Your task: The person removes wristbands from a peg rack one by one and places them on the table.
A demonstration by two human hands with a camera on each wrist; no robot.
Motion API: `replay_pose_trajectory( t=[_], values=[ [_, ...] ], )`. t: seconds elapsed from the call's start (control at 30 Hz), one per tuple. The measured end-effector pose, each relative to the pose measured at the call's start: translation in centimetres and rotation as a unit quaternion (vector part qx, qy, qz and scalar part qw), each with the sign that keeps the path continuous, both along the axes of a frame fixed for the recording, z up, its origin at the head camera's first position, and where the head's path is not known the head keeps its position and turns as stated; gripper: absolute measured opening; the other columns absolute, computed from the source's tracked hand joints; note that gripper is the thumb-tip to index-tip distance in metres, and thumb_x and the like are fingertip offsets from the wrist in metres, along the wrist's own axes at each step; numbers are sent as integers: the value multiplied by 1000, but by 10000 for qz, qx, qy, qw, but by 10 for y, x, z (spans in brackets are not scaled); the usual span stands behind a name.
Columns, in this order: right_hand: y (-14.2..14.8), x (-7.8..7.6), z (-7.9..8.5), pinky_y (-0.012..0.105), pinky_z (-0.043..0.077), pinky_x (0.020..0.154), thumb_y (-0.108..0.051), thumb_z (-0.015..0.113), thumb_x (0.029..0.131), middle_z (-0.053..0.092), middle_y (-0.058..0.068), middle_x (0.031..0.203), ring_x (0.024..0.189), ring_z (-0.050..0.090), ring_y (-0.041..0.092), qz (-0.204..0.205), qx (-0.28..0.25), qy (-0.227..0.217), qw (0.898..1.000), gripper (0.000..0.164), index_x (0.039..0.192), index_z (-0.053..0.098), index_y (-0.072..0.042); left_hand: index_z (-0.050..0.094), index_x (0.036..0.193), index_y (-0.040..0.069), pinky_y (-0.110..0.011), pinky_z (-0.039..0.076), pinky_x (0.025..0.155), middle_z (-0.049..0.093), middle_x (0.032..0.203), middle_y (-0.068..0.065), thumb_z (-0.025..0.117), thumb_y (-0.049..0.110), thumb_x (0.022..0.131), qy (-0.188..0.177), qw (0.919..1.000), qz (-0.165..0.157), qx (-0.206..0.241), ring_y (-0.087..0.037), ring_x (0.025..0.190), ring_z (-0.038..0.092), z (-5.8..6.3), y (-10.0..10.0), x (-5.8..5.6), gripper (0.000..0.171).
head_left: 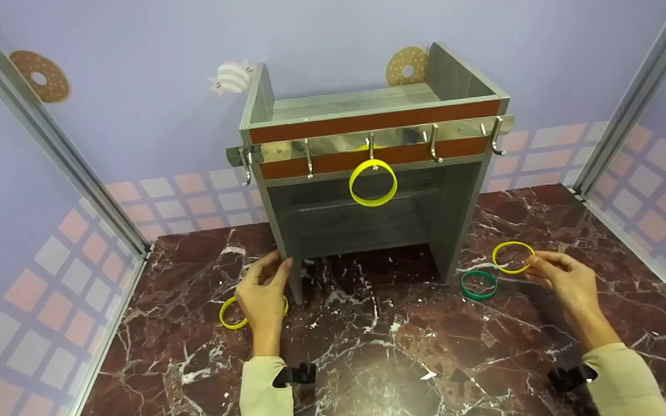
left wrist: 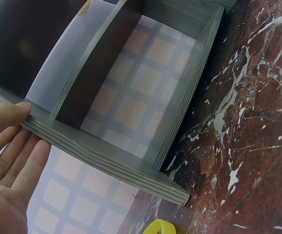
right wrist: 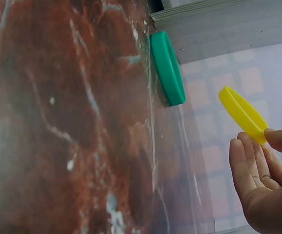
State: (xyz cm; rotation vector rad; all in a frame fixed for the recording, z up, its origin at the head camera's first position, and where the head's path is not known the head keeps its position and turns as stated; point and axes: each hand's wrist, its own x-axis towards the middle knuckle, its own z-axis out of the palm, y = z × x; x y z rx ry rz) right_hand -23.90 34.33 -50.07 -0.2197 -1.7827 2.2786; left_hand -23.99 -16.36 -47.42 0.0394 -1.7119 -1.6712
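Observation:
My left hand (head_left: 263,297) pinches the edge of the grey wooden shelf (head_left: 459,216) at its left side panel. In the left wrist view the thumb lies on the panel's near edge and the fingers are behind its outer side. Raised over the tabletop, my right hand (head_left: 573,287) holds a yellow ring (right wrist: 243,115) between thumb and fingertips. A green ring (head_left: 478,296) lies near the shelf's right foot. Another yellow ring (head_left: 373,202) hangs from the middle hook of the metal rail (head_left: 333,143). Partly hidden behind my left wrist, a further yellow ring (head_left: 232,325) lies on the table.
Several metal hooks stick out from the shelf's front, one at each end of the rail. The shelf stands on a dark red marbled tabletop (head_left: 367,358). Lilac wall panels (head_left: 333,34) enclose the back and both sides, with metal posts (head_left: 628,98) in the corners.

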Motion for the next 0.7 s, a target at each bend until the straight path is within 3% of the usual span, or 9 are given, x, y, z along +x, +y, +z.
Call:
replay_pose_trajectory(
  t=[0.27, 0.5, 0.7],
  values=[
    [4, -1, -6, 27, 64, 78, -1, 74, 100, 78, 1, 89, 79, 77, 12, 77, 402, -440, 9982, 11, 97, 78, -10, 80, 107, -3, -23, 63, 79, 78, 102, -17, 87, 1, 88, -42, 9999, 2, -155, -19, 87, 77, 1, 0, 3, 21],
    [7, -1, -11, 28, 64, 79, 1, 70, 102, 79, 1, 88, 78, 77, 13, 139, 533, -696, 9961, 9, 107, 77, 0, 80, 107, -3, -23, 63, 78, 78, 101, -18, 87, 0, 88, -50, 10000, -5, -81, -16, 85, 76, 1, 1, 2, 21],
    [8, 0, -14, 28, 64, 80, 1, 70, 102, 79, 0, 88, 79, 77, 12, 253, 730, -831, 9935, 8, 106, 77, -3, 80, 105, -4, -23, 63, 78, 78, 100, -19, 88, 0, 87, -20, 10000, -35, 6, -16, 83, 75, 1, 1, 2, 21]
  ],
)
